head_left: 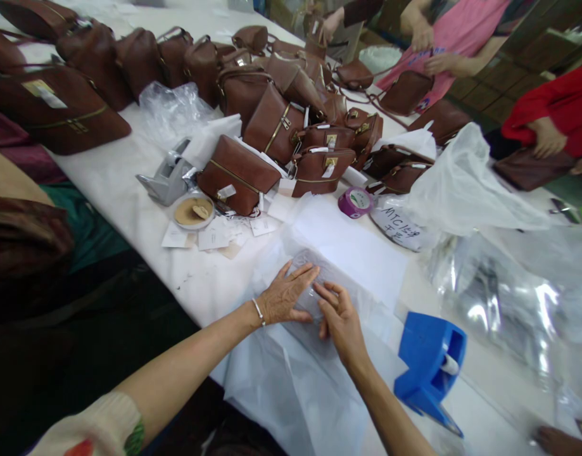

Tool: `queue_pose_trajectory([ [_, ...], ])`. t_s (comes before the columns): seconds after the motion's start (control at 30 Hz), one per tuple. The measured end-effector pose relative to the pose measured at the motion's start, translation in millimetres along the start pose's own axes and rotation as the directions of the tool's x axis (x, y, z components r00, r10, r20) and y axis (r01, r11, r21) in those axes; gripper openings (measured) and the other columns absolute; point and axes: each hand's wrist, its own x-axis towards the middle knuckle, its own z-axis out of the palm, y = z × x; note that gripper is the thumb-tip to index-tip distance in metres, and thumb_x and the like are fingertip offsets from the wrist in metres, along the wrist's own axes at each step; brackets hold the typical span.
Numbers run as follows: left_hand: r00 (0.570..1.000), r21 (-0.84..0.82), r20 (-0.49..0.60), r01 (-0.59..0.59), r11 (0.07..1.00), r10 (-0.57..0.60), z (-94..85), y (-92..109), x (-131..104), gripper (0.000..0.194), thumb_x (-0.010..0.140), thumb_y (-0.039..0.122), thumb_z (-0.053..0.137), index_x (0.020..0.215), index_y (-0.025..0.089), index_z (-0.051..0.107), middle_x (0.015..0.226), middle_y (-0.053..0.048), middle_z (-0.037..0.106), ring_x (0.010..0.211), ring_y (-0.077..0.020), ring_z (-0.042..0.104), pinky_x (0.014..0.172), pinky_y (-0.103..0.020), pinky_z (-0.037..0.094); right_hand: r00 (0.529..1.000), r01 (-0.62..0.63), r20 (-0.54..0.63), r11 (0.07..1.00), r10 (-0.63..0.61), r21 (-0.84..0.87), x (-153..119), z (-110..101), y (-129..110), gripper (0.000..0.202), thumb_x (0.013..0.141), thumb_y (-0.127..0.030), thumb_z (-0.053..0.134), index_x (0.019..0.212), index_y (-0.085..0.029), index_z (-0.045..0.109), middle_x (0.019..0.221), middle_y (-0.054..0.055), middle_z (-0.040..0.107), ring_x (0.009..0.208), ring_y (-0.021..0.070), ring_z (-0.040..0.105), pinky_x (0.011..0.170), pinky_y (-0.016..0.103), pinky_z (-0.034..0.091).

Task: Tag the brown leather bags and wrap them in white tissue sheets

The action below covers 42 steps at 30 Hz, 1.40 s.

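A bundle in translucent plastic wrap lies in front of me, greyish-brown showing through. My left hand rests flat on it, fingers stretched out, a bracelet at the wrist. Close by, my right hand touches the same wrap with slightly bent, separated fingers. Whatever is inside the wrap cannot be made out. White sheet paper lies just beyond the bundle, and loose translucent plastic spreads beneath it towards me. Right of my right hand stands a blue tape dispenser.
Brown leather bags crowd the far side. A grey tape dispenser, a round dish, paper tags and a purple tape roll stand nearer. Clear plastic bags cover the right. Co-workers handle bags beyond, one in a red sleeve.
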Motion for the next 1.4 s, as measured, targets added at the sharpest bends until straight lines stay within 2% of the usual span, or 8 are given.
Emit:
queue_pose_trajectory([
  [0.3,1.000,-0.015,0.027,0.006,1.000,-0.006,-5.2,4,2,0.084,0.080,0.056,0.066,0.146,0.021,0.029,0.153,-0.018,0.033,0.144,-0.0288,0.023,0.108,-0.050,0.028,1.000,-0.019,-0.009,0.992,0.018,-0.122,7,-5,0,0.035,0.087,-0.038,0.050,0.118,-0.025,0.040,0.137,0.014,0.054,0.038,0.0068,0.053,0.031,0.024,0.040],
  [0.8,0.996,0.107,0.007,-0.090,0.990,0.090,-2.0,0,3,0.060,0.081,0.061,0.062,0.123,0.018,0.051,0.152,-0.019,0.034,0.145,-0.0293,0.022,0.109,-0.055,0.023,0.999,-0.031,0.000,0.987,0.032,-0.155,7,-6,2,0.044,0.085,-0.039,0.048,0.125,-0.026,0.037,0.141,0.013,0.051,0.041,0.0080,0.053,0.035,0.026,0.042],
  [0.93,0.996,0.116,0.002,-0.084,0.990,0.084,-3.9,2,4,0.058,0.080,0.057,0.065,0.121,0.018,0.052,0.152,-0.018,0.034,0.144,-0.0303,0.023,0.108,-0.056,0.025,0.996,0.053,0.081,0.932,-0.025,-0.359,9,-15,-6,0.041,0.087,-0.031,0.043,0.128,-0.027,0.041,0.137,0.010,0.055,0.046,0.0099,0.058,0.046,0.030,0.052],
  [1.0,0.996,0.118,0.000,-0.090,0.989,0.090,-4.3,3,4,0.058,0.079,0.058,0.066,0.119,0.018,0.053,0.152,-0.018,0.035,0.144,-0.0307,0.024,0.108,-0.057,0.024,0.974,0.209,0.199,0.781,-0.110,-0.588,13,-24,-15,0.043,0.088,-0.023,0.040,0.130,-0.028,0.045,0.133,0.006,0.059,0.063,0.0140,0.066,0.064,0.034,0.058],
  [1.1,0.996,0.120,0.009,-0.090,0.989,0.090,-4.1,3,4,0.058,0.079,0.060,0.065,0.117,0.018,0.054,0.152,-0.019,0.033,0.144,-0.0312,0.024,0.105,-0.055,0.030,0.885,0.466,0.431,0.343,-0.178,-0.816,24,-43,-31,0.053,0.087,-0.012,0.037,0.137,-0.030,0.044,0.139,0.006,0.054,0.092,0.0213,0.068,0.074,0.036,0.058],
  [1.23,0.997,0.114,0.012,-0.083,0.990,0.082,-4.7,3,4,0.057,0.080,0.061,0.063,0.117,0.019,0.055,0.153,-0.019,0.033,0.144,-0.0311,0.023,0.103,-0.053,0.032,0.722,0.648,0.667,-0.156,-0.183,-0.745,56,-73,-53,0.061,0.086,-0.005,0.040,0.142,-0.029,0.042,0.150,0.011,0.039,0.100,0.0249,0.065,0.076,0.038,0.056],
  [1.3,0.996,0.108,0.009,-0.084,0.991,0.083,-5.8,3,5,0.056,0.080,0.060,0.063,0.116,0.019,0.055,0.153,-0.018,0.034,0.144,-0.0307,0.024,0.104,-0.053,0.031,0.602,0.730,0.784,-0.294,-0.150,-0.617,76,-90,-60,0.061,0.088,-0.007,0.043,0.144,-0.032,0.039,0.153,0.012,0.034,0.103,0.0263,0.063,0.084,0.044,0.054],
  [1.4,0.996,0.103,0.009,-0.094,0.990,0.094,-7.3,3,6,0.055,0.080,0.061,0.063,0.115,0.019,0.056,0.152,-0.018,0.035,0.143,-0.0307,0.025,0.104,-0.052,0.030,0.432,0.815,0.896,-0.380,-0.102,-0.437,104,-109,-64,0.066,0.090,-0.011,0.049,0.147,-0.037,0.030,0.155,0.008,0.031,0.120,0.0285,0.055,0.099,0.053,0.045],
])
